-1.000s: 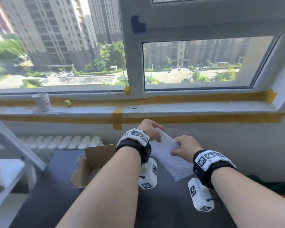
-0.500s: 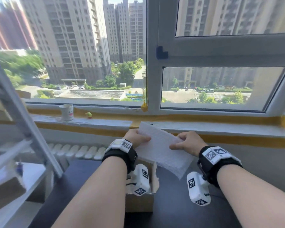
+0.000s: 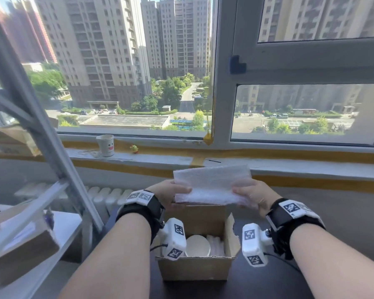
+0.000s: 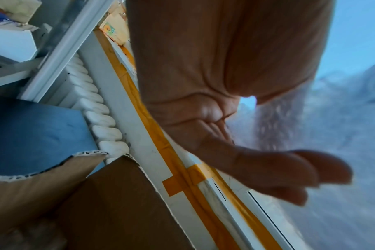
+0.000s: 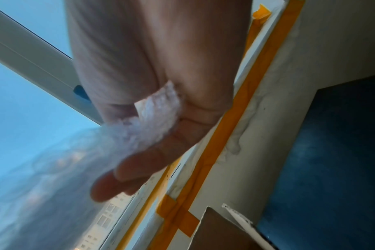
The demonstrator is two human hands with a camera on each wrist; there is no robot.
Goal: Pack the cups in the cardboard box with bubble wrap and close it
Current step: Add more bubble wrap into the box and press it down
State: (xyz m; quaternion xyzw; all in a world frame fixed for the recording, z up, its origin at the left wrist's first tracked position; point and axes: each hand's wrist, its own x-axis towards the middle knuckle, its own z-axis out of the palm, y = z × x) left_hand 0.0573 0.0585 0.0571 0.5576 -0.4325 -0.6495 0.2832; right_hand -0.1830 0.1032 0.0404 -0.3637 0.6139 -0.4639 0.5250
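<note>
A folded sheet of white bubble wrap point(image 3: 212, 184) hangs in the air above an open cardboard box point(image 3: 194, 266) on the dark table. My left hand point(image 3: 171, 193) pinches its left end, thumb on top. My right hand point(image 3: 251, 195) pinches the right end; the right wrist view shows the bubble wrap point(image 5: 152, 115) squeezed between thumb and fingers. In the left wrist view the bubble wrap point(image 4: 332, 135) lies over my fingers point(image 4: 289, 174). Inside the box sit a white cup point(image 3: 197, 247) seen from its round end and a roll of bubble wrap point(image 3: 216, 244) beside it.
The dark table point(image 3: 257, 283) carries the box near its front. A paper cup with a face point(image 3: 105, 145) and a small yellow toy point(image 3: 134, 149) stand on the windowsill. A grey metal ladder point(image 3: 41, 130) leans at the left, over a white shelf point(image 3: 58, 229). A radiator point(image 3: 108, 197) runs below the sill.
Both hands raised the bubble wrap from table level and turned it flat and level over the box. The view swung so the box now sits right below the hands.
</note>
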